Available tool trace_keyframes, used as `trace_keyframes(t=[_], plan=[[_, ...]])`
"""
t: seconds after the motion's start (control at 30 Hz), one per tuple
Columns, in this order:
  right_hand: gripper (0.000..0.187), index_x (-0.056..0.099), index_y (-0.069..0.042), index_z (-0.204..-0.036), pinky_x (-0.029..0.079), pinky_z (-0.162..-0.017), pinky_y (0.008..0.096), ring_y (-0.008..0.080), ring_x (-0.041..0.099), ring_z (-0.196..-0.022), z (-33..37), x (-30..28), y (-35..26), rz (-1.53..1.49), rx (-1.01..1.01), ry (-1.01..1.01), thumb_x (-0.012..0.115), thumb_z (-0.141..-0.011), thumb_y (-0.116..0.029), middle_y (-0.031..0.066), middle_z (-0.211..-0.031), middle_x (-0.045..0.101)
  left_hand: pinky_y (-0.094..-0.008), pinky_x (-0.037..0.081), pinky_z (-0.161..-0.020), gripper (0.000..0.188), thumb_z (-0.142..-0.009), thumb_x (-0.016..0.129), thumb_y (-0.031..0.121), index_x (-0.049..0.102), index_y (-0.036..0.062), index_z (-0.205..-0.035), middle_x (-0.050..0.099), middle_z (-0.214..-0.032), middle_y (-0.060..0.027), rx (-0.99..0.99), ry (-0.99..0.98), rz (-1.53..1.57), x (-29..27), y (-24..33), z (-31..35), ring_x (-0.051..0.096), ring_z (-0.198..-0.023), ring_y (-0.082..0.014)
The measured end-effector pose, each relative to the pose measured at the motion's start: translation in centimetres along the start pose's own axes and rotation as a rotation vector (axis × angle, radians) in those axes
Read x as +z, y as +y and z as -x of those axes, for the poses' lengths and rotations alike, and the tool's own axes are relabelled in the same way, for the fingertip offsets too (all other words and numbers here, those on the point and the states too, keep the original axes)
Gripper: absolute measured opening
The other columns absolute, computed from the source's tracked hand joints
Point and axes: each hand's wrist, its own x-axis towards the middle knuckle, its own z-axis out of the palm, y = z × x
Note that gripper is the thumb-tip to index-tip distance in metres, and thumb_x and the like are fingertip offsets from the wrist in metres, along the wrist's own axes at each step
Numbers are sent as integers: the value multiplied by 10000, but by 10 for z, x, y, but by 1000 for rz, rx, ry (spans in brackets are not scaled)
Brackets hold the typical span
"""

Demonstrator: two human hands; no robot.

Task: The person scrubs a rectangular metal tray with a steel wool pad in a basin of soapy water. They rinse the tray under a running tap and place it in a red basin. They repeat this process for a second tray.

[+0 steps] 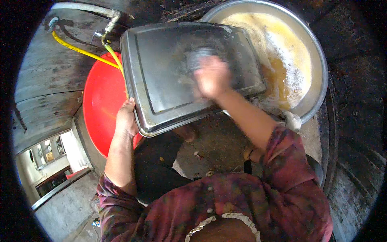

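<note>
Left grip (127, 119) clasping tray (165, 68), long axis left to right, right grip (213, 76) holding blurred scrubber (199, 55)

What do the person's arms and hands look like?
The loose, dark red fabric sleeves have blotchy dark patches and end around the elbows, leaving both forearms bare. The left hand has five bare fingers and no glove; the right hand looks bare too, but it's too blurry for details.

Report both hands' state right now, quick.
Left hand: closed, gripping the edge of the metal tray.
Right hand: blurred, apparently holding a grey pad against the tray's face; finger positions unclear.
</note>
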Motion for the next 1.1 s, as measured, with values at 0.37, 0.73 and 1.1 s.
trace_keyframes(t=[0.37, 0.73, 1.1], plan=[[383, 523, -103, -1196, 397, -940, 426, 348, 469, -1120, 6, -24, 183, 242, 522, -310, 495, -866, -297, 168, -1201, 507, -348, 473, -812, 262, -965, 332, 204, 505, 26, -1051, 592, -939, -88, 32, 31, -52, 10, -2, 9, 580, -848, -191], [285, 600, -50, -1036, 445, -824, 455, 389, 551, -952, 52, -27, 266, 307, 671, -104, 476, -826, -197, 241, -994, 590, -347, 443, -864, 250, -963, 329, 151, 459, 19, -1130, 565, -1029, -93, -87, 18, -129, 27, -30, -5, 553, -939, -203], [219, 640, -100, -948, 422, -558, 419, 311, 523, -653, 34, 10, -7, -341, -289, 200, 634, -729, -113, 127, -724, 536, -357, 440, -899, 314, -961, 285, 143, 431, -29, -1180, 556, -1083, -139, -69, -63, -161, 30, -30, -15, 554, -985, -235]])
